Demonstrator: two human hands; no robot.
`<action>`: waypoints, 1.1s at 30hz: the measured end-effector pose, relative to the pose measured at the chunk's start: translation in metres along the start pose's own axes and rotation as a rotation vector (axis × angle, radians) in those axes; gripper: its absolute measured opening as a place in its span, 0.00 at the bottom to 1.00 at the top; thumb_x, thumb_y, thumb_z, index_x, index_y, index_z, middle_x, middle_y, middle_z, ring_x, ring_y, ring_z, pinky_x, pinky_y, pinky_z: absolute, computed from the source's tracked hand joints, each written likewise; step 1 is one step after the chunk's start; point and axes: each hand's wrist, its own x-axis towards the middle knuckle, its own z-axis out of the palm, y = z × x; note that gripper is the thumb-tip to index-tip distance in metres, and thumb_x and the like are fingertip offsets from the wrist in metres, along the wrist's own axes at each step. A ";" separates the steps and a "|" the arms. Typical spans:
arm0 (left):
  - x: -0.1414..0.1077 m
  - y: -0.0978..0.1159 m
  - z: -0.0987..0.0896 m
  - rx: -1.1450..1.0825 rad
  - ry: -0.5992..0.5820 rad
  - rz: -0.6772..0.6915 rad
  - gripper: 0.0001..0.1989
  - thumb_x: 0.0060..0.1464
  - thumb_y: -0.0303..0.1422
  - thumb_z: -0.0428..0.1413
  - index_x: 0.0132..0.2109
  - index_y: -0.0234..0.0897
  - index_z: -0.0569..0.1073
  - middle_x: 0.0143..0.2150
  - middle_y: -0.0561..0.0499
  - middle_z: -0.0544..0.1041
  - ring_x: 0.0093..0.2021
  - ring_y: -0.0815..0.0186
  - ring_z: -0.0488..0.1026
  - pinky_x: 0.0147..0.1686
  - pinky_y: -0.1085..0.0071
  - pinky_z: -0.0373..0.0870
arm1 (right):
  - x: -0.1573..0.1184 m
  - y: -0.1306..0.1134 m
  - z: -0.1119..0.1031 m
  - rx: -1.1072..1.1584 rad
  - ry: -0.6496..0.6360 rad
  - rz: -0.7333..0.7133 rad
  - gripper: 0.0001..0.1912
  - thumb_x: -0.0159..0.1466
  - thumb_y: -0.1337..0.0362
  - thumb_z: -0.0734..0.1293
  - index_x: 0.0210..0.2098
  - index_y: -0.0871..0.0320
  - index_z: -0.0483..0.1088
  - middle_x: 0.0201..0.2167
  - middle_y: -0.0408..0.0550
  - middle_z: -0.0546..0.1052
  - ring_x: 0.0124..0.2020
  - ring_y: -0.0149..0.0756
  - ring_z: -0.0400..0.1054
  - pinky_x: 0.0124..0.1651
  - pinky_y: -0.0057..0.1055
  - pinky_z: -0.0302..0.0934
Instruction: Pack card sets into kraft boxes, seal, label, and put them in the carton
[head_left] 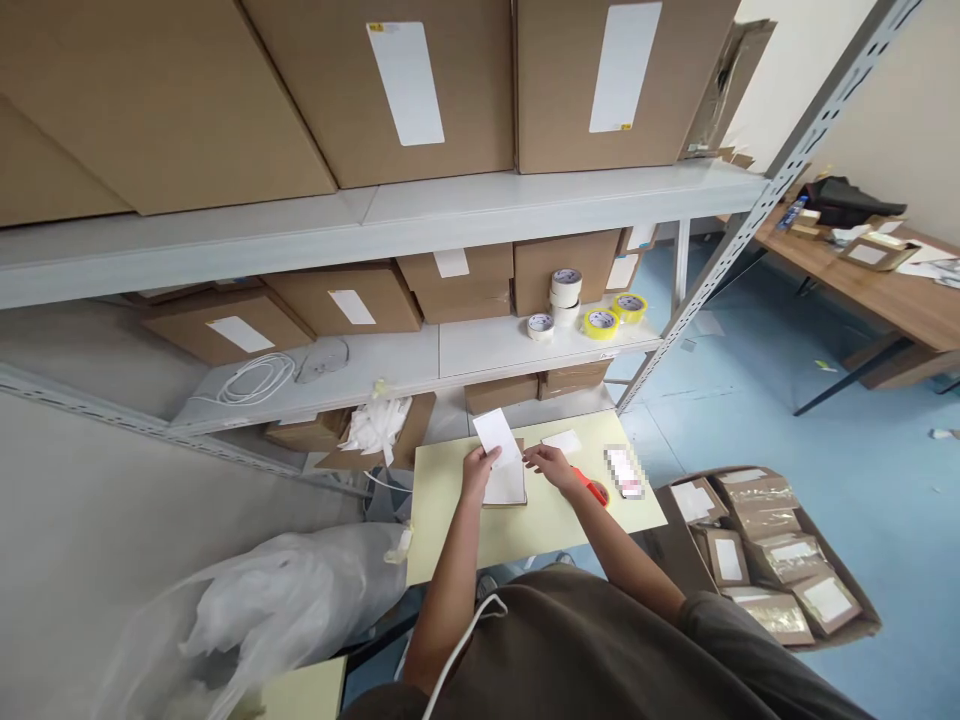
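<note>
Beyond left grip (478,471), pinched white sheet (496,431)

L hand (478,472): pinching, thumb (494,454) extd
R hand (550,466): fingers (535,456) part bent, tips twd L hand
Forearms (453,565): both bare, reaching fwd, angled in; hands nr each other, apart

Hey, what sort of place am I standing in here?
It looks like a packing area or small stockroom: metal shelving holds labelled cardboard boxes, rolls of tape sit on a shelf, and an open carton on the floor is filled with taped, labelled parcels.
</note>
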 end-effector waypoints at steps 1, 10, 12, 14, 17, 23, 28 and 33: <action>-0.002 0.004 0.000 -0.012 -0.010 0.007 0.30 0.37 0.47 0.75 0.44 0.30 0.83 0.39 0.41 0.86 0.36 0.56 0.82 0.40 0.63 0.75 | -0.008 -0.001 0.003 0.026 -0.006 0.002 0.15 0.58 0.50 0.72 0.37 0.55 0.79 0.40 0.50 0.83 0.41 0.41 0.77 0.43 0.35 0.65; -0.018 0.017 0.007 -0.017 -0.056 0.030 0.30 0.37 0.47 0.75 0.44 0.30 0.84 0.38 0.43 0.86 0.36 0.57 0.81 0.39 0.65 0.75 | -0.034 -0.017 0.019 0.130 0.056 -0.027 0.15 0.58 0.50 0.72 0.34 0.55 0.78 0.36 0.48 0.82 0.37 0.38 0.76 0.43 0.35 0.64; -0.021 0.018 0.008 -0.003 -0.058 0.033 0.29 0.38 0.47 0.75 0.43 0.31 0.84 0.39 0.42 0.86 0.35 0.57 0.81 0.38 0.65 0.75 | -0.036 -0.018 0.019 0.133 0.051 -0.024 0.15 0.58 0.50 0.72 0.33 0.56 0.77 0.36 0.48 0.82 0.37 0.38 0.75 0.43 0.35 0.63; -0.023 0.019 0.010 0.005 -0.059 0.032 0.28 0.38 0.47 0.75 0.43 0.31 0.84 0.40 0.42 0.86 0.36 0.57 0.81 0.38 0.65 0.75 | -0.037 -0.018 0.018 0.136 0.049 -0.022 0.16 0.58 0.49 0.73 0.33 0.55 0.77 0.35 0.48 0.82 0.37 0.39 0.76 0.43 0.35 0.63; -0.026 0.019 0.014 0.004 -0.054 0.024 0.28 0.38 0.47 0.75 0.43 0.32 0.84 0.40 0.42 0.86 0.36 0.57 0.81 0.37 0.65 0.75 | -0.039 -0.018 0.016 0.144 0.046 -0.029 0.17 0.58 0.47 0.73 0.33 0.55 0.76 0.33 0.48 0.82 0.38 0.40 0.76 0.44 0.36 0.64; -0.031 0.019 0.023 -0.002 -0.039 0.020 0.29 0.37 0.47 0.75 0.43 0.32 0.84 0.42 0.40 0.86 0.37 0.55 0.82 0.39 0.63 0.76 | -0.042 -0.022 0.007 0.152 0.031 -0.042 0.17 0.58 0.47 0.73 0.32 0.55 0.76 0.35 0.48 0.82 0.38 0.40 0.76 0.44 0.37 0.65; -0.032 0.014 0.029 -0.013 -0.022 0.024 0.29 0.38 0.46 0.75 0.44 0.32 0.84 0.42 0.42 0.86 0.38 0.56 0.82 0.41 0.64 0.76 | -0.040 -0.022 -0.002 0.153 0.015 -0.040 0.17 0.57 0.47 0.73 0.32 0.55 0.77 0.33 0.47 0.82 0.37 0.39 0.76 0.44 0.36 0.64; -0.030 0.008 0.031 0.015 -0.010 0.033 0.29 0.39 0.46 0.75 0.46 0.32 0.83 0.43 0.41 0.85 0.40 0.55 0.81 0.43 0.62 0.75 | -0.036 -0.021 -0.008 0.141 -0.015 -0.053 0.18 0.59 0.46 0.73 0.32 0.55 0.76 0.30 0.47 0.81 0.37 0.40 0.75 0.44 0.36 0.64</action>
